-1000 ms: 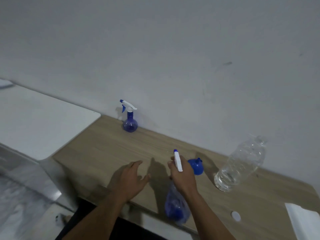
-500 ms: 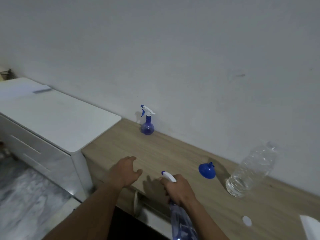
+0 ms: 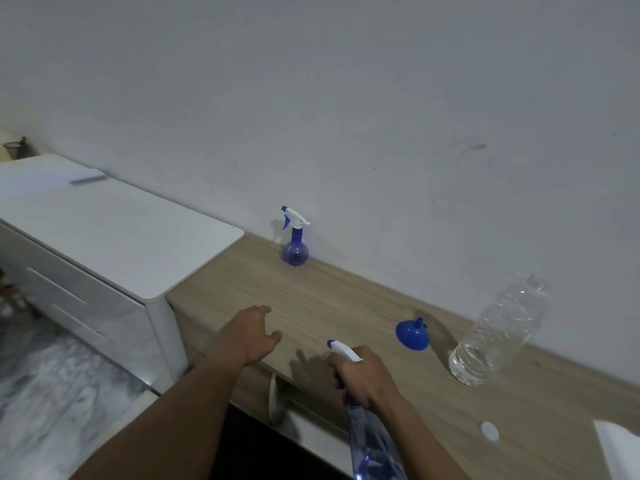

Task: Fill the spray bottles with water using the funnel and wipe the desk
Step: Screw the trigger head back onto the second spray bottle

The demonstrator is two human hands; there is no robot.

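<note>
My right hand point(image 3: 367, 379) grips the neck of a clear blue spray bottle point(image 3: 372, 445), its white nozzle pointing left over the wooden desk point(image 3: 346, 306). My left hand point(image 3: 247, 336) hovers open over the desk's front left part, holding nothing. A second, round blue spray bottle point(image 3: 295, 242) stands upright by the wall at the desk's far left. A blue funnel point(image 3: 412, 334) lies on its side right of my right hand. A clear plastic water bottle point(image 3: 495, 332) stands uncapped beyond it, with a little water at the bottom.
A small white cap point(image 3: 489, 431) lies on the desk near the front right. A white cloth or paper point(image 3: 620, 448) shows at the right edge. A white cabinet point(image 3: 114, 237) adjoins the desk on the left. The wall runs along the back.
The view has swung left and back, bringing the white cabinet into sight. My right hand tipped the spray bottle so its nozzle points left. My left hand stays open over the desk.
</note>
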